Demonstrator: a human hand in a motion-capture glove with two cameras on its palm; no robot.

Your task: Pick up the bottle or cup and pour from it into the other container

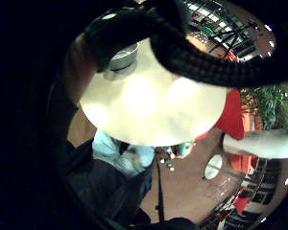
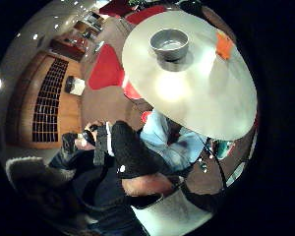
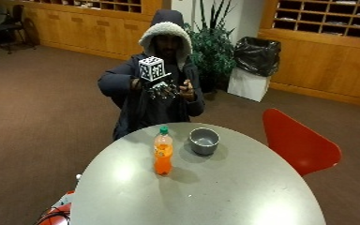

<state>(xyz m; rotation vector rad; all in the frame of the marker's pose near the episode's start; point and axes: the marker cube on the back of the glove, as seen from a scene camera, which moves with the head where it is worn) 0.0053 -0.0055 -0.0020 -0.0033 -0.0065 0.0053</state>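
a: where were we in the task at this moment?

b: at the very start, we judged. the orange bottle [image 3: 162, 153] stood upright on the round grey table [image 3: 242, 197], its green cap on, and the grey cup [image 3: 204, 140] stood just beside it, on the side nearer the red chair [image 3: 296, 140]. nothing was lifted, and we saw no sign of pouring.

a: and our right hand [image 3: 160, 88]?

b: we held it up in front of the chest, well apart from both containers. its fingers hung down and it had hold of nothing. the bare hand [image 3: 186, 89] was raised near it.

a: so what was left?

b: all of it, we think: to reach down, to take the bottle or the cup, to tip it over the other one. if we take the bottle, the cap must come off first.
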